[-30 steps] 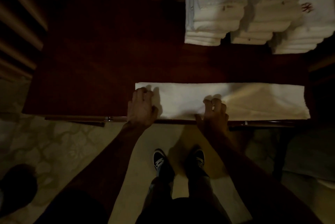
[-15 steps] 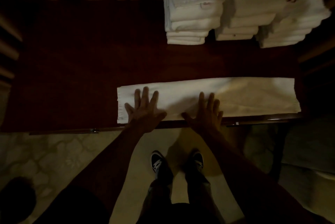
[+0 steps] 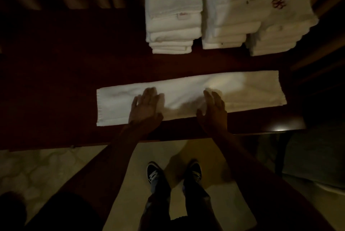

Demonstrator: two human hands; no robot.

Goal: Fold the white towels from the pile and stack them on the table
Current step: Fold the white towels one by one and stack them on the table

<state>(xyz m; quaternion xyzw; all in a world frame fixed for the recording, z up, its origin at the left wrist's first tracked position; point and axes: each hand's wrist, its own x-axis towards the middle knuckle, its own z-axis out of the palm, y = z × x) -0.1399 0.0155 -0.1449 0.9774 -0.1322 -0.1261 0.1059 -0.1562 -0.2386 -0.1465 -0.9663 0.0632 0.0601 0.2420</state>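
Towel: long folded strip, flat on desk near front edge; 3 folded stacks behind it.
Feel: soft, light, limp, prob. grippy terry. Won't hold shape, so pinch both layers at an end corner.
L hand: flat, fingers straight, palm down on strip left of middle, gripping nothing.
R hand: same, flat near middle.
Arms: both reach fwd over desk edge.
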